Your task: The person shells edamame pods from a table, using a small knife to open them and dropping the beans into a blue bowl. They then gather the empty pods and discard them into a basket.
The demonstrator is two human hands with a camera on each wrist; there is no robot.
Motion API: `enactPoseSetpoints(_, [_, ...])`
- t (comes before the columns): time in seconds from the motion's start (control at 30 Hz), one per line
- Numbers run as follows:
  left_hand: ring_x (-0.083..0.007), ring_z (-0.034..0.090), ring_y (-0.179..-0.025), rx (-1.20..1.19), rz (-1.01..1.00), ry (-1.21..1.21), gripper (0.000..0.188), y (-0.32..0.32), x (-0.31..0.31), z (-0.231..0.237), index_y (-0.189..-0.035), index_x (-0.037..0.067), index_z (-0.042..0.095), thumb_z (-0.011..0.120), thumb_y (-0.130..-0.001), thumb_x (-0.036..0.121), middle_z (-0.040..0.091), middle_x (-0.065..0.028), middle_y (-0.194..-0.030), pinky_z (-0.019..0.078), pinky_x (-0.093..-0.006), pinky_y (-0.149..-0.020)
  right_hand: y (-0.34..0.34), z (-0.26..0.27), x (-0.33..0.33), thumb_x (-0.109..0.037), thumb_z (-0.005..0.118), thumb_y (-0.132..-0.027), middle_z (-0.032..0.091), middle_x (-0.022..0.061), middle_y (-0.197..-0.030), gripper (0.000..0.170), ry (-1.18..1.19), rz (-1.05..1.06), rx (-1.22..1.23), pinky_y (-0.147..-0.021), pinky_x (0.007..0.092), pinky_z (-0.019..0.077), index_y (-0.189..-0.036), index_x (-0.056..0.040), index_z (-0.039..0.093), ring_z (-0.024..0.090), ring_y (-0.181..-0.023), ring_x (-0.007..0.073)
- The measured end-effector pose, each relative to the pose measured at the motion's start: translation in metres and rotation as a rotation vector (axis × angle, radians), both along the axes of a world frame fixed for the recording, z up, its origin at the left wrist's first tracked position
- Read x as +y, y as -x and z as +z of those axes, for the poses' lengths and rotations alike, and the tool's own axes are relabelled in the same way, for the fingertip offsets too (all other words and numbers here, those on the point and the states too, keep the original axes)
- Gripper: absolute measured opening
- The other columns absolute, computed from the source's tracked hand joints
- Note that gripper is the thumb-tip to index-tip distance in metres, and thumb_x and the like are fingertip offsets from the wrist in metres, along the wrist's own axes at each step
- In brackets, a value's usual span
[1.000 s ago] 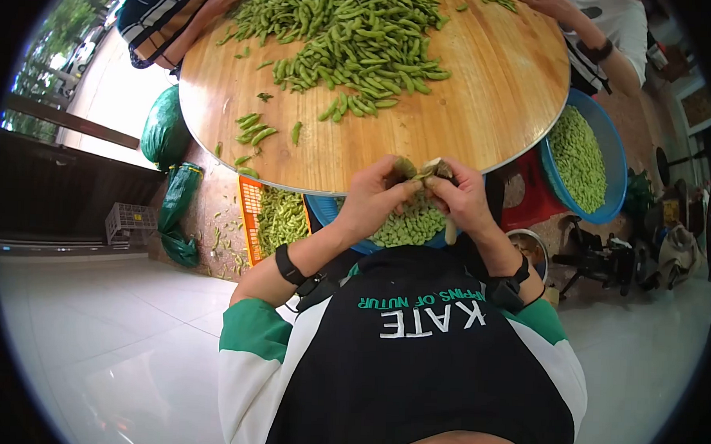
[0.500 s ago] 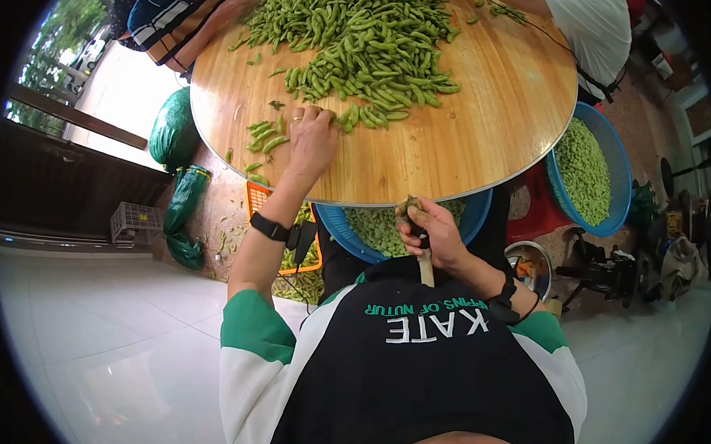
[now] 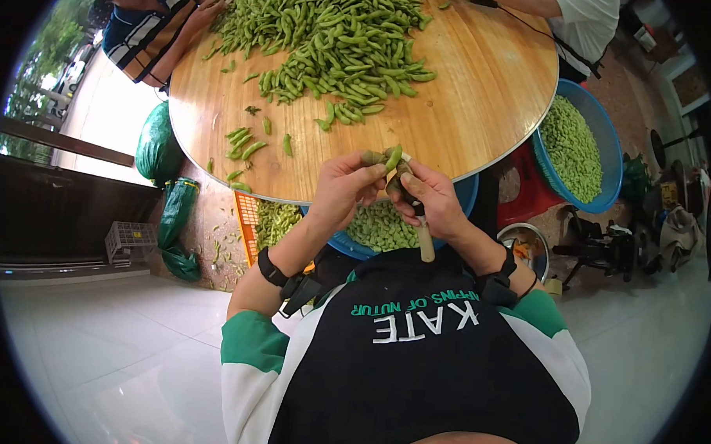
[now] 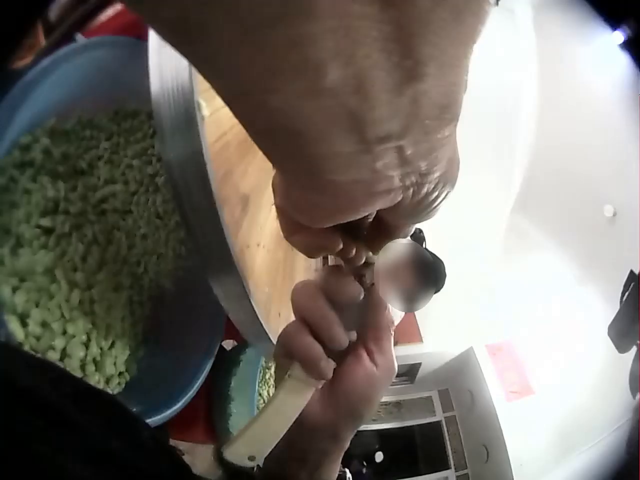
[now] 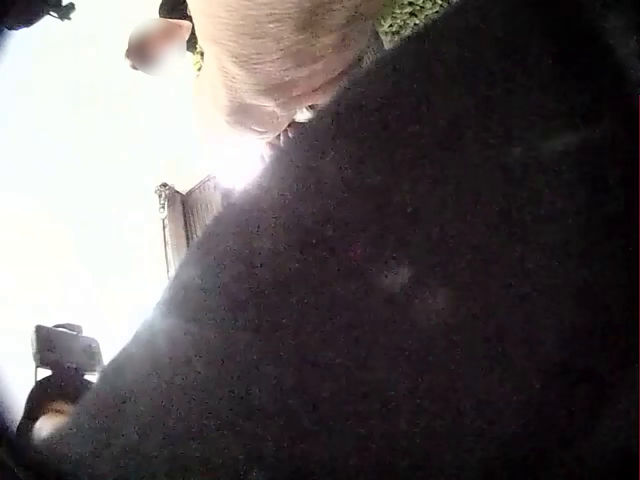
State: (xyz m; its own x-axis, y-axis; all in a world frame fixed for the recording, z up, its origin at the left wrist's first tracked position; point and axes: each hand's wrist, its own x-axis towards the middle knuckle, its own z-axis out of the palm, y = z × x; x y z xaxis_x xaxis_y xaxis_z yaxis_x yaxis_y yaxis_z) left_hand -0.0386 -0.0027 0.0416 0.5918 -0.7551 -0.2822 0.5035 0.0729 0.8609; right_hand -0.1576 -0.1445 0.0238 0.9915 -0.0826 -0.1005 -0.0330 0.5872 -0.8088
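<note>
My left hand (image 3: 342, 189) pinches a green edamame pod (image 3: 394, 158) over the near edge of the table. Close against it, my right hand (image 3: 433, 200) grips a tool with a pale handle (image 3: 426, 244) pointing back toward my chest; fingers hide its working end. The left wrist view shows the same pale handle (image 4: 268, 425) sticking out below the curled right fingers. Beneath both hands sits a blue basin (image 3: 467, 201) of shelled beans (image 3: 383, 227). A big heap of edamame pods (image 3: 338, 45) covers the far part of the round wooden table (image 3: 469, 108).
Several loose pods (image 3: 239, 143) lie at the table's left. An orange crate (image 3: 247, 218) of pods stands below. At right are another blue basin (image 3: 613, 149) of beans, a red stool (image 3: 521, 200) and a metal bowl (image 3: 543, 264). Two other people sit across the table.
My left hand reached out to the pods on the table, then came back to the right hand with a fresh green pod. The right hand kept its grip on the pale-handled tool.
</note>
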Motion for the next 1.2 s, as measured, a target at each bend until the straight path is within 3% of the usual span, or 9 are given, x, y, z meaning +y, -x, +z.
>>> enactPoseSetpoints(0.37, [-0.0064,0.054,-0.053,-0.134,-0.029,-0.006,0.009,0.001,-0.003,-0.005,-0.09,0.002,0.061,0.06,-0.089,0.011,0.062,-0.0029,-0.072,0.038,-0.0179,-0.045,0.007,0.004,-0.002,-0.02,0.047,-0.098,0.054,0.0013,-0.08,0.033,-0.15,0.057,-0.023,-0.043,0.0179,0.0339,-0.126,-0.0047,0.047,0.042,-0.053,0.0052])
enactPoseSetpoints(0.43, [-0.0068,0.054,-0.053,-0.169,-0.047,0.014,0.01,0.002,-0.003,-0.006,-0.092,0.001,0.061,0.059,-0.09,0.011,0.063,-0.0031,-0.072,0.0387,-0.0182,-0.046,0.005,-0.001,-0.005,-0.016,0.045,-0.098,0.052,0.0036,-0.08,0.043,-0.094,0.066,-0.031,-0.044,0.0192,0.0349,-0.139,-0.0055,0.037,0.04,-0.053,0.0068])
enactPoseSetpoints(0.73, [-0.0077,0.052,-0.054,-0.214,0.037,0.091,0.01,0.007,-0.007,-0.019,-0.1,0.003,0.059,0.056,-0.092,0.009,0.061,-0.0026,-0.076,0.0382,-0.0185,-0.047,0.002,0.004,0.0,-0.014,0.048,-0.097,0.054,0.004,-0.078,0.039,-0.13,-0.035,0.057,-0.042,0.0183,0.0327,-0.135,-0.0054,0.044,0.039,-0.052,0.0065])
enactPoseSetpoints(0.8, [-0.0072,0.048,-0.052,0.036,-0.019,0.137,0.011,0.003,-0.006,-0.013,-0.101,0.004,0.059,0.055,-0.093,0.011,0.06,-0.0021,-0.074,0.0353,-0.0193,-0.046,0.003,0.0,-0.003,-0.014,0.048,-0.097,0.054,0.0041,-0.077,0.038,-0.187,0.002,0.028,-0.041,0.0183,0.0328,-0.134,-0.0056,0.045,0.039,-0.051,0.0064])
enactPoseSetpoints(0.83, [-0.0072,0.048,-0.052,0.037,-0.016,0.136,0.011,0.0,-0.004,-0.012,-0.101,0.004,0.059,0.055,-0.093,0.011,0.06,-0.0021,-0.074,0.0353,-0.0193,-0.046,0.004,-0.001,-0.005,-0.015,0.049,-0.096,0.053,0.0042,-0.077,0.037,-0.244,0.039,0.001,-0.041,0.0183,0.0328,-0.132,-0.0059,0.046,0.038,-0.051,0.0064])
enactPoseSetpoints(0.9, [-0.0068,0.044,-0.05,0.328,-0.198,0.204,0.013,-0.008,-0.001,-0.009,-0.102,0.004,0.059,0.054,-0.094,0.013,0.058,-0.0022,-0.073,0.0325,-0.0199,-0.044,0.005,0.002,-0.009,-0.016,0.05,-0.096,0.054,0.004,-0.078,0.031,-0.298,0.095,-0.002,-0.04,0.0185,0.0327,-0.126,-0.0049,0.05,0.039,-0.05,0.0064])
enactPoseSetpoints(1.0, [-0.0071,0.04,-0.049,0.466,-0.346,0.361,0.015,-0.011,-0.003,-0.017,-0.103,0.005,0.059,0.054,-0.094,0.016,0.058,-0.0025,-0.073,0.0293,-0.0197,-0.044,0.005,0.001,-0.014,-0.017,0.05,-0.096,0.054,0.0046,-0.078,0.026,-0.386,0.149,-0.006,-0.039,0.0187,0.0327,-0.119,-0.0042,0.053,0.039,-0.05,0.0067])
enactPoseSetpoints(1.13, [-0.0095,0.044,-0.05,0.528,-0.307,0.295,0.014,-0.008,-0.005,-0.012,-0.103,0.004,0.058,0.057,-0.093,0.014,0.059,-0.0022,-0.074,0.0336,-0.023,-0.043,0.003,-0.004,-0.015,-0.017,0.05,-0.096,0.054,0.0057,-0.078,0.023,-0.495,0.102,0.059,-0.039,0.0183,0.0325,-0.116,-0.0054,0.054,0.037,-0.05,0.0071])
enactPoseSetpoints(1.2, [-0.0138,0.049,-0.053,-0.414,-0.142,-0.017,0.015,-0.002,-0.009,-0.008,-0.1,0.002,0.057,0.061,-0.09,0.012,0.059,-0.005,-0.075,0.0399,-0.0288,-0.045,0.002,-0.004,-0.015,-0.017,0.05,-0.096,0.053,0.0058,-0.078,0.021,-0.479,0.082,0.096,-0.039,0.0179,0.0323,-0.114,-0.006,0.054,0.037,-0.05,0.007])
